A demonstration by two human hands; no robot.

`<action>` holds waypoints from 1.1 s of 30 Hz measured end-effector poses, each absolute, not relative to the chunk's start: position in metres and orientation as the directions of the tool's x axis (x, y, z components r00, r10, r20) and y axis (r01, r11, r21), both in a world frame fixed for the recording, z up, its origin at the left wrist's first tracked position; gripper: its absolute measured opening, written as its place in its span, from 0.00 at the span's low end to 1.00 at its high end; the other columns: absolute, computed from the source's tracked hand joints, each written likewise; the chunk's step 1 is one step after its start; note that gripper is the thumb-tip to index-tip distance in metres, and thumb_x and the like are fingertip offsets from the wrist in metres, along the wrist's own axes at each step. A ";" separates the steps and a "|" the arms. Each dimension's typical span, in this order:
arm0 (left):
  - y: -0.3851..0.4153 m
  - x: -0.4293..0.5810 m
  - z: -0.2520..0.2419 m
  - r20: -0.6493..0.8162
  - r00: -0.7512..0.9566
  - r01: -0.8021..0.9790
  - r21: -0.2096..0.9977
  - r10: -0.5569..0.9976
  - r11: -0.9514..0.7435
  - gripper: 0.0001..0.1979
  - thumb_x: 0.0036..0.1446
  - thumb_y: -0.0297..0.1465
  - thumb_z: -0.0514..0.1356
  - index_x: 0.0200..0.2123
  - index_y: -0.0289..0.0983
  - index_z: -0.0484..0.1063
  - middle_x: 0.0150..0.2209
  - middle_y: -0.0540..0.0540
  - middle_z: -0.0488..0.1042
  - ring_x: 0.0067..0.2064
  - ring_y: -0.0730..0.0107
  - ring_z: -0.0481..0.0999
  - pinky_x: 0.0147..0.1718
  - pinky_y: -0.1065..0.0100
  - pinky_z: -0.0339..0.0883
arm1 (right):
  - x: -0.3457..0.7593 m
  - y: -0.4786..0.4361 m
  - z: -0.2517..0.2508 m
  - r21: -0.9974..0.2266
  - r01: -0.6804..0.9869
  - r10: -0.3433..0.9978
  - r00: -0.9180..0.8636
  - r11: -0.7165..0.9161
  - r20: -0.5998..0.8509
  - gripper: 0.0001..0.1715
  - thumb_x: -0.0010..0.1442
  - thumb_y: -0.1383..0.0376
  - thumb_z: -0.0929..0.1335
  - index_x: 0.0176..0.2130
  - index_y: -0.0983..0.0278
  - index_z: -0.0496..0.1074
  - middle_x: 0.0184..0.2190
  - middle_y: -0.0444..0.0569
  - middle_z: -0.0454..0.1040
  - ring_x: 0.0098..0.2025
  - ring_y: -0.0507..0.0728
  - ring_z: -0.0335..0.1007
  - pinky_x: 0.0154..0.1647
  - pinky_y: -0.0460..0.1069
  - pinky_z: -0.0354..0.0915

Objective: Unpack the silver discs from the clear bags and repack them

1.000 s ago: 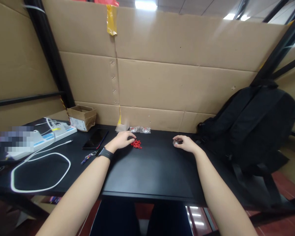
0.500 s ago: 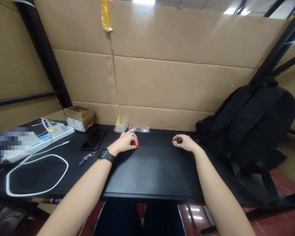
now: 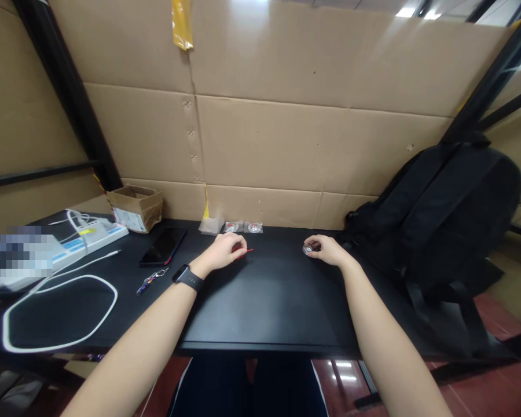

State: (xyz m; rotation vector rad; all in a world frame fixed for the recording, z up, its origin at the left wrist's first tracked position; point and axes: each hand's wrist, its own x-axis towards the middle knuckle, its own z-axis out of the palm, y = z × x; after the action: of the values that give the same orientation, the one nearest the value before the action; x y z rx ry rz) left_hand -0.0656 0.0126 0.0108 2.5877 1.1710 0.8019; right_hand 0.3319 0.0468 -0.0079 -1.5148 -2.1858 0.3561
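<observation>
My left hand (image 3: 226, 251), with a dark watch (image 3: 188, 277) on its wrist, is closed at the back middle of the black table (image 3: 269, 313). A red cord (image 3: 249, 251) pokes out past its fingertips; the rest is hidden behind the fingers. To the right, my right hand (image 3: 327, 251) curls around a small clear, shiny round object (image 3: 307, 249) at the tabletop. Its kind is too small to tell. Just beyond my left hand, small clear packets (image 3: 254, 227) with shiny round contents lie by the cardboard wall, next to a whitish plastic bag (image 3: 211, 225).
On the left are a phone (image 3: 162, 246), a keychain (image 3: 151, 280), an open cardboard box (image 3: 136, 207), a white power strip (image 3: 108, 233) and a looped white cable (image 3: 56, 349). A black backpack (image 3: 464, 214) leans at the right. A cardboard wall (image 3: 260, 145) closes off the back.
My left fingers have gathered in around the red cord, so less of it shows. My right hand stays in place with the clear object. The view has shifted slightly.
</observation>
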 end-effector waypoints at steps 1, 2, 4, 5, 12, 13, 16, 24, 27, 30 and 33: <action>0.010 -0.063 0.012 0.406 0.529 0.628 0.403 0.745 -0.666 0.08 0.63 0.35 0.57 0.36 0.40 0.75 0.34 0.49 0.78 0.37 0.67 0.74 0.41 0.67 0.65 | 0.332 0.047 -0.008 -0.454 0.815 0.932 -0.290 0.360 0.219 0.20 0.48 0.69 0.75 0.44 0.62 0.78 0.40 0.49 0.81 0.40 0.57 0.77 0.46 0.50 0.70; 0.008 -0.060 0.012 0.415 0.519 0.616 0.425 0.747 -0.664 0.08 0.64 0.35 0.57 0.36 0.40 0.74 0.34 0.49 0.78 0.36 0.68 0.74 0.39 0.68 0.65 | 0.332 0.046 -0.007 -0.453 0.816 0.932 -0.289 0.359 0.218 0.20 0.48 0.69 0.75 0.44 0.62 0.78 0.40 0.49 0.81 0.40 0.57 0.77 0.45 0.50 0.70; 0.004 -0.054 0.013 0.436 0.512 0.592 0.445 0.740 -0.672 0.07 0.63 0.35 0.57 0.38 0.40 0.75 0.35 0.49 0.79 0.37 0.67 0.75 0.39 0.68 0.66 | 0.331 0.046 -0.007 -0.452 0.817 0.933 -0.290 0.358 0.214 0.20 0.48 0.69 0.75 0.43 0.62 0.78 0.40 0.49 0.81 0.40 0.57 0.77 0.45 0.50 0.70; 0.003 -0.052 0.013 0.448 0.515 0.580 0.445 0.731 -0.682 0.07 0.63 0.34 0.58 0.39 0.41 0.75 0.36 0.48 0.79 0.38 0.67 0.76 0.40 0.68 0.66 | 0.331 0.045 -0.006 -0.452 0.816 0.932 -0.293 0.360 0.212 0.20 0.48 0.69 0.75 0.43 0.62 0.78 0.40 0.48 0.81 0.40 0.57 0.77 0.45 0.50 0.70; 0.003 -0.044 0.006 0.461 0.522 0.571 0.437 0.718 -0.695 0.13 0.64 0.34 0.55 0.43 0.44 0.81 0.41 0.47 0.82 0.44 0.64 0.77 0.49 0.65 0.67 | 0.331 0.044 -0.006 -0.438 0.824 0.931 -0.286 0.359 0.225 0.20 0.48 0.69 0.75 0.43 0.61 0.78 0.40 0.48 0.81 0.40 0.57 0.77 0.45 0.50 0.70; 0.004 -0.044 0.006 0.469 0.506 0.575 0.441 0.723 -0.689 0.14 0.64 0.34 0.56 0.45 0.44 0.81 0.42 0.47 0.82 0.45 0.64 0.77 0.49 0.65 0.67 | 0.331 0.044 -0.006 -0.436 0.826 0.932 -0.285 0.357 0.224 0.20 0.48 0.69 0.75 0.43 0.61 0.78 0.40 0.48 0.81 0.40 0.57 0.77 0.45 0.50 0.70; 0.005 -0.045 0.005 0.487 0.475 0.588 0.444 0.733 -0.676 0.14 0.64 0.35 0.56 0.46 0.45 0.81 0.43 0.48 0.82 0.44 0.64 0.77 0.49 0.64 0.67 | 0.331 0.044 -0.005 -0.437 0.824 0.931 -0.281 0.359 0.235 0.20 0.48 0.69 0.75 0.43 0.61 0.78 0.40 0.48 0.80 0.40 0.57 0.77 0.46 0.51 0.70; 0.009 -0.043 0.001 0.449 0.410 0.679 0.430 0.794 -0.594 0.09 0.61 0.40 0.62 0.41 0.49 0.82 0.44 0.48 0.81 0.53 0.58 0.75 0.55 0.57 0.59 | 0.326 0.039 -0.002 -0.449 0.816 0.923 -0.253 0.364 0.290 0.19 0.47 0.69 0.75 0.42 0.61 0.78 0.40 0.48 0.79 0.40 0.57 0.76 0.47 0.52 0.69; 0.006 -0.037 -0.001 0.431 0.389 0.681 0.460 0.814 -0.570 0.08 0.60 0.40 0.63 0.39 0.49 0.82 0.44 0.48 0.81 0.54 0.56 0.74 0.57 0.52 0.54 | 0.314 0.036 0.002 -0.445 0.800 0.896 -0.245 0.402 0.370 0.18 0.48 0.70 0.75 0.41 0.61 0.77 0.40 0.48 0.78 0.41 0.57 0.75 0.48 0.52 0.69; 0.000 -0.031 0.000 0.442 0.355 0.661 0.505 0.824 -0.555 0.07 0.57 0.40 0.65 0.36 0.48 0.83 0.44 0.49 0.82 0.53 0.56 0.75 0.57 0.52 0.55 | 0.292 0.030 0.004 -0.526 0.713 0.873 -0.270 0.465 0.406 0.18 0.48 0.68 0.75 0.42 0.61 0.77 0.42 0.48 0.77 0.41 0.56 0.75 0.47 0.52 0.70; -0.005 -0.026 0.002 0.472 0.344 0.599 0.556 0.812 -0.576 0.06 0.57 0.39 0.65 0.36 0.48 0.82 0.44 0.51 0.81 0.51 0.60 0.77 0.55 0.56 0.60 | 0.260 0.022 0.004 -0.672 0.540 0.862 -0.312 0.507 0.400 0.23 0.49 0.66 0.75 0.47 0.59 0.75 0.46 0.50 0.77 0.44 0.58 0.76 0.41 0.50 0.71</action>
State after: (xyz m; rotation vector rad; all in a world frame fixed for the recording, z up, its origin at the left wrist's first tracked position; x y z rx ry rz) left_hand -0.0258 -0.0052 0.0018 2.3260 1.2600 1.0676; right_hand 0.2602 0.0219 0.0043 -1.1466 -1.9969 0.5442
